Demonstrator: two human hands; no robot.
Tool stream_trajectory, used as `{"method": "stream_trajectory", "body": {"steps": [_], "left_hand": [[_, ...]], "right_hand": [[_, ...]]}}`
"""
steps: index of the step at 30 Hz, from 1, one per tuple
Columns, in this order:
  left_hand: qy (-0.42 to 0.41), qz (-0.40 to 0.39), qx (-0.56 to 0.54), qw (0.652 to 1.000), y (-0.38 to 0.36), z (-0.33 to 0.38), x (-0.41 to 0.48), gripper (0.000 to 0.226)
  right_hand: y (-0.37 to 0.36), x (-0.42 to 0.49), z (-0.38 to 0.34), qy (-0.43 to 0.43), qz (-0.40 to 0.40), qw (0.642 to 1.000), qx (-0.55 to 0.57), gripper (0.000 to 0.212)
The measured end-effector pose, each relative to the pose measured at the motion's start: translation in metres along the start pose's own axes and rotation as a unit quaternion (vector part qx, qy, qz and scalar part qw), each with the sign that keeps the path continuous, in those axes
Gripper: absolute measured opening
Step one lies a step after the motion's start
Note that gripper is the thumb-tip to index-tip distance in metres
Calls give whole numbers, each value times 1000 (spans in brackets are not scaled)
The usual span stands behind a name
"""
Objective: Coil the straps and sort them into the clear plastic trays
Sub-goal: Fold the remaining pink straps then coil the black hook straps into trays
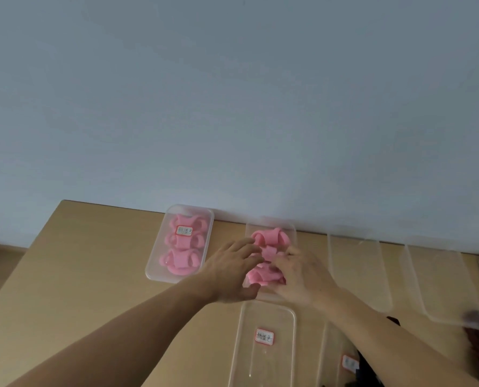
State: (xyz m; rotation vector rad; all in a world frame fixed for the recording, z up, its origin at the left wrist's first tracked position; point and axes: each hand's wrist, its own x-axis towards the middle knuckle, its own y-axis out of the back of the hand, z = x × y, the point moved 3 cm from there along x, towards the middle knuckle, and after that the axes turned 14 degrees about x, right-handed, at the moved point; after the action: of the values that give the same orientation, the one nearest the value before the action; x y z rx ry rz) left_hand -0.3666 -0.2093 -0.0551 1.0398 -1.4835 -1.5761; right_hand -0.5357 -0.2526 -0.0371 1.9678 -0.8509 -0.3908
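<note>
The task is judged to be partly done. Three pink coiled straps [183,248] are packed in the far-left tray [155,263], which carries a label. In the second tray [292,233], just to its right, a far coil [270,237] and a near coil [262,275] are laid, and a middle coil [269,251] appears to be getting seated between them. The third tray [358,275] and the far-right tray [439,280] are seen holding nothing. A labelled tray [263,367] nearer on the table [93,275] is likewise unfilled, so more sorting is judged to remain. No loose straps are shown.

Both forearms are stretched forward over the table. The left hand [232,272] is held with fingers straight and spread at the second tray's left side, gripping nothing. The right hand [302,277] is bent at the knuckles, its fingertips [288,254] curled onto the middle coil, though blur hides how firm the hold is.
</note>
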Motion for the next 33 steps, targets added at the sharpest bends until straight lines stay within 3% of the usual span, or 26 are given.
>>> {"method": "stream_trajectory", "body": {"steps": [5,8,14,19,23,27,33], "left_hand": [[-1,-47,54,997,-6,2,2,60],[3,-28,56,998,-4,4,4,59],[11,15,49,999,1,6,6,51],[34,105,37,993,7,12,3,33],[44,86,22,995,5,9,6,19],[36,73,24,996,5,6,7,23],[38,77,29,996,4,5,1,39]], "right_hand": [[-7,3,3,19,-4,998,-52,33],[-11,2,4,24,7,999,-48,34],[-19,7,-1,116,23,990,-82,39],[-16,9,-2,88,35,991,-98,45],[-14,-2,0,103,82,988,-76,38],[-5,-15,4,71,85,986,-125,27],[-8,-23,4,17,67,991,-116,31]]}}
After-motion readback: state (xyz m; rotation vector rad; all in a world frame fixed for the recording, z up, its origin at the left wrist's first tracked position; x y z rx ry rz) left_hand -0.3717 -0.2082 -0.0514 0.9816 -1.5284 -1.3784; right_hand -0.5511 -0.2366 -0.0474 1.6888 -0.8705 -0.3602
